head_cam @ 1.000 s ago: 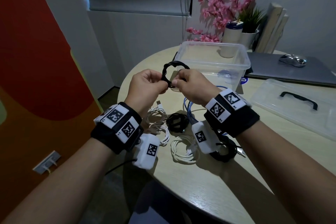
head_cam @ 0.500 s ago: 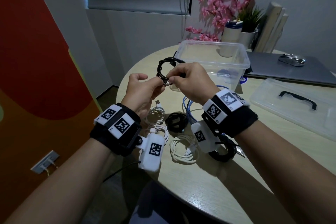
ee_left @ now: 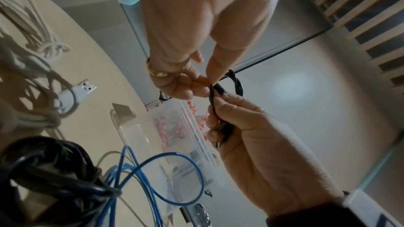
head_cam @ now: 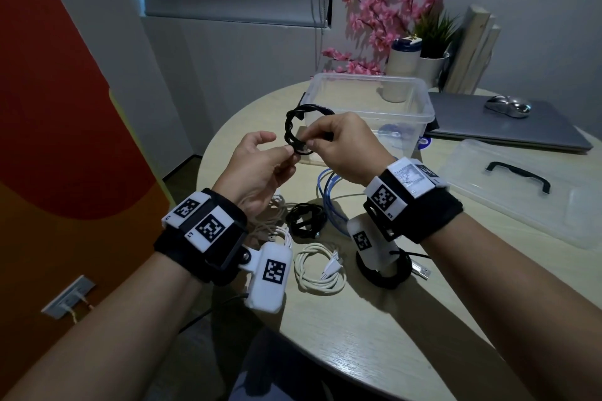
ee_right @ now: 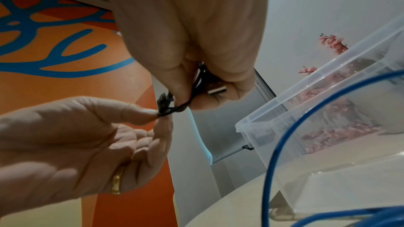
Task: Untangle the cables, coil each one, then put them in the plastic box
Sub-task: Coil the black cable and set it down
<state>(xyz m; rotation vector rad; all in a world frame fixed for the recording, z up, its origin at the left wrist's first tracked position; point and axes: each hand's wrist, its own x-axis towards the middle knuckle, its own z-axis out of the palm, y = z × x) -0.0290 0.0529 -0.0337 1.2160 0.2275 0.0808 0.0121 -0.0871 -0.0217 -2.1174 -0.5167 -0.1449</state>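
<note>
A thin black cable (head_cam: pixel 288 127), wound into a small twisted ring, hangs in the air in front of the clear plastic box (head_cam: pixel 426 101). My left hand (head_cam: pixel 290 153) pinches the ring's lower edge between thumb and forefinger, palm turned up. My right hand (head_cam: pixel 312 143) grips the same spot from the right. In the left wrist view, the left hand (ee_left: pixel 208 84) pinches the black cable (ee_left: pixel 239 85). The right wrist view shows my right hand (ee_right: pixel 192 99) curled around the black cable (ee_right: pixel 181 108) and its metal USB plug (ee_right: pixel 216 91).
On the round table (head_cam: pixel 407 319) below my wrists lie a white coil (head_cam: pixel 319 267), a black coil (head_cam: pixel 306 218), a loose blue cable (head_cam: pixel 329 198), another black coil (head_cam: pixel 384 273) and a white bundle (head_cam: pixel 277 221). The box lid (head_cam: pixel 521 192) lies right; a laptop (head_cam: pixel 521 127) and mouse behind.
My left hand has rolled palm-up and sunk a little, now only pinching the ring. The ring has tilted and shifted slightly left. The right hand keeps its grip.
</note>
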